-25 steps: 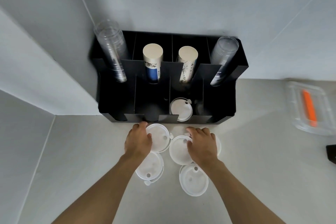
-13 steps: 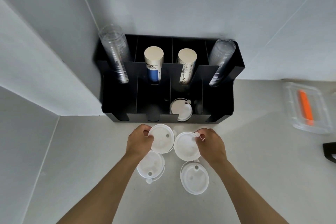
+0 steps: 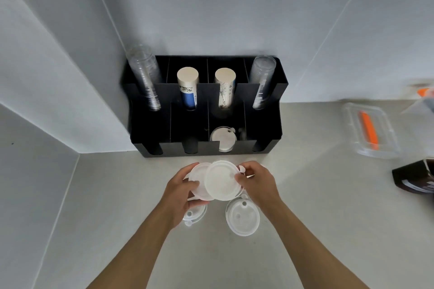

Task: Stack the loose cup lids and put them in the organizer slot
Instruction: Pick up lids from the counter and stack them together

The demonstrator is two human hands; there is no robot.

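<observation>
My left hand (image 3: 179,193) grips a white cup lid (image 3: 197,177) lifted off the counter. My right hand (image 3: 257,183) grips a second white lid (image 3: 222,180), which overlaps the first one from the right. Two more white lids lie flat below: one (image 3: 243,217) under my right wrist, another (image 3: 193,214) mostly hidden by my left hand. The black organizer (image 3: 263,148) stands against the wall just beyond my hands. Its third front slot holds white lids (image 3: 223,139).
The organizer's back slots hold two clear cup stacks (image 3: 145,77) (image 3: 261,82) and two paper cup stacks (image 3: 187,88) (image 3: 225,87). A clear plastic box (image 3: 368,129) with an orange item sits at the right, a dark package (image 3: 415,177) near the right edge.
Both hands have lifted their lids off the counter and brought them together, so the right lid now overlaps the left one. The camera view tilted upward slightly.
</observation>
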